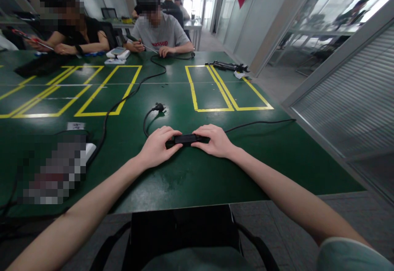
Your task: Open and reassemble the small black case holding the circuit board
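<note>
A black power adapter (185,139) lies level between my two hands, just over the green table. Its left end is pinched between the thumb and fingers of my left hand (158,146). My right hand (215,140) grips the opposite end the same way. From behind my left hand a short black cord curves away to a mains plug (159,107) resting on the table with its pins to the right. On the other side a thin black cable (261,122) runs out to the table's right edge. The adapter's ends are partly hidden by my fingers.
Yellow tape rectangles (197,110) mark the green tabletop (172,185). A long black cable (135,90) crosses it to the left of my hands. A blurred-out device (58,168) lies at near left. Two people sit across the table, and a black folded tripod-like object (229,66) lies far right.
</note>
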Available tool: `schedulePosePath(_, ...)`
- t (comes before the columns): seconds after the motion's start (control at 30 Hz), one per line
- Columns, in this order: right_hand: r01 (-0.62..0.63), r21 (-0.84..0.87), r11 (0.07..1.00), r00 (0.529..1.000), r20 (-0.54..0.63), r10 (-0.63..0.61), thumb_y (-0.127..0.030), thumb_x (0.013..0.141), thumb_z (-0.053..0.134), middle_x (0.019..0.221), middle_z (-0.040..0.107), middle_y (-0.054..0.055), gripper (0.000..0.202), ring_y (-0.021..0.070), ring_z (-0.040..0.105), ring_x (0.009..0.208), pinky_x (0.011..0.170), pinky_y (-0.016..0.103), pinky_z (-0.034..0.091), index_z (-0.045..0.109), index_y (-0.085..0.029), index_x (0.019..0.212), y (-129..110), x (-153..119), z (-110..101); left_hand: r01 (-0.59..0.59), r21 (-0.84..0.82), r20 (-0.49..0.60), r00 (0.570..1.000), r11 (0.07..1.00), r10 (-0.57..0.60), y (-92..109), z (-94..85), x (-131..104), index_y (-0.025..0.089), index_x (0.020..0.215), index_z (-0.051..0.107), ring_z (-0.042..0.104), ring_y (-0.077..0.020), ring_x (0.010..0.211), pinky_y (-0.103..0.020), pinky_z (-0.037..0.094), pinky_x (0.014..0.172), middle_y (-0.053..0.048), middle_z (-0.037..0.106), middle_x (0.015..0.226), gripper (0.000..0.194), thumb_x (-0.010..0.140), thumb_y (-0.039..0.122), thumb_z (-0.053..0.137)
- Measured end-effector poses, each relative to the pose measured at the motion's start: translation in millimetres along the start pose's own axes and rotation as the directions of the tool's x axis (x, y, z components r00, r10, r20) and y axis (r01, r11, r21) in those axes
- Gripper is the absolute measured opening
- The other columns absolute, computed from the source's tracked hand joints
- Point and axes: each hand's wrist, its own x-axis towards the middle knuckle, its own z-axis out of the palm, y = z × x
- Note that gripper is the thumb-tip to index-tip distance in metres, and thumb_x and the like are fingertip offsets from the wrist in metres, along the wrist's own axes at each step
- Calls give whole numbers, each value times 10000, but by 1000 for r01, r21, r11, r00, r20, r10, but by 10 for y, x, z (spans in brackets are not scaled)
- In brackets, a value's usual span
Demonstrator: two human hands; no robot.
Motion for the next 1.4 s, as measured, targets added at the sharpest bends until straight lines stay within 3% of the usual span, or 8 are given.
schedulePosePath(0.2, 27, 105, 994, 999, 24, -29, -404, 911, 762, 985, 781, 100, 283, 243, 712, 881, 798, 364, 559, 770, -170, 1070, 18, 8, -29, -37, 84, 16, 999, 996, 36, -34, -5, 2, 189, 1138, 730, 641, -250, 949, -408, 504, 854, -75, 776, 1045, 240, 976, 358, 673)
schedulePosePath(0.37, -77, 172, 982, 996, 60, 68, -368, 954, 699, 954, 756, 65, 321, 223, 695, 866, 815, 364, 550, 723, -226, 1240, 20, 15, -2, -9, 103, 23, 1000, 995, 6, -75, 37, -12, 161, 1167, 713, 650, -258, 945, -408, 514, 834, -88, 766, 1029, 267, 1002, 353, 628)
schedulePosePath(0.47, -146, 235, 961, 989, 24, 144, -316, 961, 663, 925, 733, 39, 395, 211, 691, 840, 812, 354, 540, 622, -229, 1344, -34, 23, 27, -24, 110, 33, 999, 994, 20, -87, 60, -29, 168, 1320, 646, 661, -262, 997, -411, 526, 872, -98, 750, 1106, 382, 983, 348, 655)
schedulePosePath(0.6, -198, 328, 924, 977, -5, 212, -301, 947, 642, 836, 702, -6, 312, 197, 680, 784, 787, 334, 517, 552, -241, 1240, -109, 48, 25, -74, 188, 11, 997, 980, 73, -83, 68, -39, 203, 1473, 530, 656, -282, 1093, -421, 531, 909, -113, 709, 1247, 593, 931, 343, 726)
schedulePosePath(0.83, -205, 407, 890, 974, -4, 226, -367, 944, 621, 709, 662, -51, 216, 173, 648, 674, 721, 304, 488, 492, -248, 1070, -153, 69, -38, -197, 382, 63, 980, 903, 187, -56, 38, 14, 195, 1550, 437, 653, -279, 1082, -400, 504, 889, -133, 695, 1269, 645, 933, 142, 615)
schedulePosePath(1.07, -296, 501, 813, 951, 74, 301, -408, 917, 636, 680, 701, -41, 245, 171, 662, 641, 668, 289, 482, 489, -240, 1017, -176, 66, -30, -165, 475, 147, 983, 864, 106, 102, 61, 10, 93, 1574, 352, 635, -319, 1072, -418, 464, 895, -175, 682, 1200, 655, 962, 182, 567)
schedulePosePath(1.23, -308, 484, 819, 949, 93, 301, -415, 887, 672, 645, 664, -65, 280, 150, 604, 595, 604, 259, 432, 484, -243, 1004, -245, 64, -6, -154, 568, 188, 981, 808, 54, 196, 80, 9, 80, 1459, 456, 636, -309, 1018, -389, 442, 848, -141, 692, 1095, 599, 914, 195, 678)
schedulePosePath(1.4, -232, 360, 904, 972, 64, 224, -393, 967, 586, 698, 670, -35, 175, 155, 616, 637, 678, 287, 481, 527, -229, 978, -269, 41, 29, -114, 572, 191, 982, 812, 4, 191, 105, 20, 119, 1119, 592, 634, -299, 974, -382, 444, 816, -126, 689, 1035, 295, 866, 176, 734)
